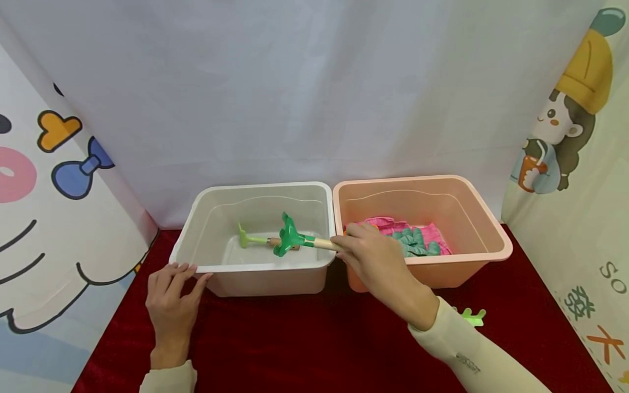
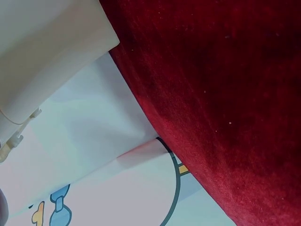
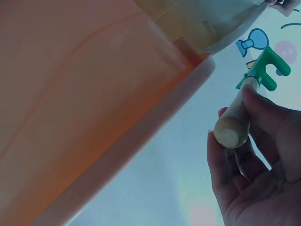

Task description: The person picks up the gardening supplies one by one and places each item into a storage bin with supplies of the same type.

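Observation:
My right hand [image 1: 375, 262] holds a small green rake [image 1: 290, 238] by its pale wooden handle, thumb and fingers round it in the right wrist view. The rake's head hangs over the white bin [image 1: 265, 266], and its handle reaches the side rim. Inside that bin lies a lime-green hand tool [image 1: 250, 239] with a wooden handle, partly covered by the rake. At the bin's front left corner my left hand [image 1: 172, 305] grips the rim. The left wrist view shows none of its fingers clearly.
Beside the white bin stands an orange bin [image 1: 467, 256] with green gloves [image 1: 415, 243] and pink cloth [image 1: 434, 237]. A lime-green toothed piece [image 1: 474, 316] lies on the red cloth [image 1: 295, 349], partly hidden by the right sleeve. White and printed sheets surround the table.

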The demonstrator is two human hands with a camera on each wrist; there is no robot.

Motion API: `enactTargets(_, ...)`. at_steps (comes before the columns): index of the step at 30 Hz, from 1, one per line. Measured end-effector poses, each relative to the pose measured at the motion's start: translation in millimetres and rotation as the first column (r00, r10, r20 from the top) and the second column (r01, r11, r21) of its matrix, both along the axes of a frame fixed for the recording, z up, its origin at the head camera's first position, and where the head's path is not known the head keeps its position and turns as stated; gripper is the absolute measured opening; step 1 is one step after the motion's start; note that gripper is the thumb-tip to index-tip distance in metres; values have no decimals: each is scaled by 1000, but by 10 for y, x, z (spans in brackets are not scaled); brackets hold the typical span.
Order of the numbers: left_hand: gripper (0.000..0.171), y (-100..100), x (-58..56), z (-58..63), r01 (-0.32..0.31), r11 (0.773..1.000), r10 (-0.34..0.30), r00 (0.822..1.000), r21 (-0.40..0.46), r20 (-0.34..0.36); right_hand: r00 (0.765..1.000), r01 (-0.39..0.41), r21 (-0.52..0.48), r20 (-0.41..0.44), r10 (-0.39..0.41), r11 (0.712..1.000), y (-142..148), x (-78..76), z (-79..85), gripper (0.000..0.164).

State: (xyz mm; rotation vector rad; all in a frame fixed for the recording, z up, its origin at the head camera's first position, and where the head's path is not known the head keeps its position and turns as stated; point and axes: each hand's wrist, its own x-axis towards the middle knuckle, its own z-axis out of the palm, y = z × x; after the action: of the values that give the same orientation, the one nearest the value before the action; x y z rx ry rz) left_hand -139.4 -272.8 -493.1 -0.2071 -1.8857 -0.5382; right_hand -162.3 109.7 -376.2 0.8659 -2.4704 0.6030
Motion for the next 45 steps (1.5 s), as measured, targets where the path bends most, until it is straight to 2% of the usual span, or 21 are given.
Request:
enactTargets(12, 62, 3, 2, 2, -2, 1000, 2, 1000, -4, 8, 998, -6, 44, -58, 9, 999, -154, -139, 91, 25)
enactTargets(25, 63, -5, -1, 1, -6, 1000, 6, 1000, 2, -7, 1000, 0, 99, 31, -3, 995, -377, -286, 226, 21)
enactTargets(34, 64, 3, 9, 7, -10, 1000, 10, 1000, 2, 12, 998, 19, 163, 56, -29, 986, -539, -394, 347, 19)
enactTargets(45, 64, -6, -7, -16, -6, 1000, 6, 1000, 7, 5, 981, 28, 256, 181, -77, 966, -762, -596, 478, 21)
